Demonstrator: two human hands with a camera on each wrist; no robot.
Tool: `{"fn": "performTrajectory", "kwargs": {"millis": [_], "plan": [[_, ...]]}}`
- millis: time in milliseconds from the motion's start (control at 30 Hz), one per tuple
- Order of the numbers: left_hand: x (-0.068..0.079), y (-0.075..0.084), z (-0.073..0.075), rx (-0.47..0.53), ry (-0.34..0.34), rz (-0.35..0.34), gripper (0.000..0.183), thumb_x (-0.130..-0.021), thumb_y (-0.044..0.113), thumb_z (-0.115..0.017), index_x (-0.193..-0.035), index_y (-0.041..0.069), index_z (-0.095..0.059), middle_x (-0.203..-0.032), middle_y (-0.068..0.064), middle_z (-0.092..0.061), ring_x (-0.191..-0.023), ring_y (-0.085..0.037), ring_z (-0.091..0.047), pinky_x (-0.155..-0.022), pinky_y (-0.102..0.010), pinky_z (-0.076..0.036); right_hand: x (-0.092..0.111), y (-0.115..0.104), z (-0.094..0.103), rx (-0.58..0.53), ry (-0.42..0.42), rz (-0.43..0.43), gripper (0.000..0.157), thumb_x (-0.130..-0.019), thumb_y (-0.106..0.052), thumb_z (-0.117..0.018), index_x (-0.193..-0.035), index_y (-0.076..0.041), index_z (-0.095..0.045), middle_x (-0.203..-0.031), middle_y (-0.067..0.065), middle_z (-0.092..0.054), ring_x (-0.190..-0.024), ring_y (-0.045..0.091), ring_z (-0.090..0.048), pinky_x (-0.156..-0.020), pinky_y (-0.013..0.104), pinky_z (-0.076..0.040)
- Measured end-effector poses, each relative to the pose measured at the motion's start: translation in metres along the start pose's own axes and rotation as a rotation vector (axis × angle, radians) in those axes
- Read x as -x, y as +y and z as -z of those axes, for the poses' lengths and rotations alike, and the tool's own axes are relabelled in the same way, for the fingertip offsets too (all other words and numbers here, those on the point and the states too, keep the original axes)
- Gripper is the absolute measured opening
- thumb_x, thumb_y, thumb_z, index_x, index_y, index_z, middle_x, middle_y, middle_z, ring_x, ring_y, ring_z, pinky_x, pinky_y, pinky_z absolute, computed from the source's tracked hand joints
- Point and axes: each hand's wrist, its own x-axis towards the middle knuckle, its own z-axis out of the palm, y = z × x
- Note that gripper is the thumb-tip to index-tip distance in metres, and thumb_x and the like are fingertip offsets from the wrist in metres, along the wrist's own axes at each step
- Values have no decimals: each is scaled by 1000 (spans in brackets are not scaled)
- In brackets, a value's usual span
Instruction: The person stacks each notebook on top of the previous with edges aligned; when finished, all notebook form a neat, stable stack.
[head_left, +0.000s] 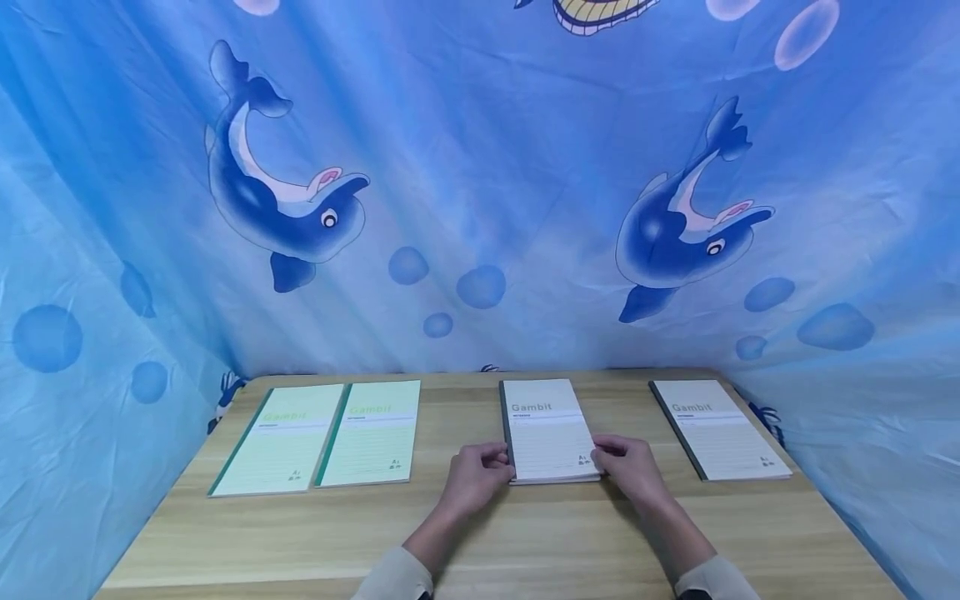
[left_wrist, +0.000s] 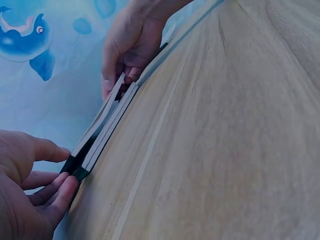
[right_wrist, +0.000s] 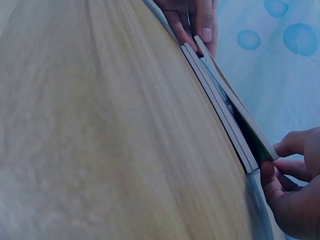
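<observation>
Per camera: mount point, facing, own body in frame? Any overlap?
Head: worn on head, forward and down at notebook stack; shows left hand, right hand, forearms, sleeves.
Left wrist: on that wrist, at the stack's near edge; both hands.
Right wrist: on that wrist, same edge from the right; both hands.
Shared by wrist views: stack, table, both hands.

Head view forward-down, 2 close wrist views, sharing notebooks [head_left: 546,437]

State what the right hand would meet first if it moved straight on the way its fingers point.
The top white notebook: the right hand appears to pinch its near right corner, so there seems to be no gap between them.
</observation>
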Motion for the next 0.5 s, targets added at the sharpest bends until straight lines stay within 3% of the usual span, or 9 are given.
{"fn": "performTrajectory", "kwargs": {"millis": [500], "plan": [[-1, -4, -4, -25, 31, -36, 43, -82, -1, -77, -123, -11, -69, -95, -13, -74, -86, -16, -69, -73, -22, -61, 3, 2, -4, 80, 7, 56, 32, -97, -8, -64, -127, 1, -70, -130, 23, -69, -126, 37, -62, -105, 50, -54]]}}
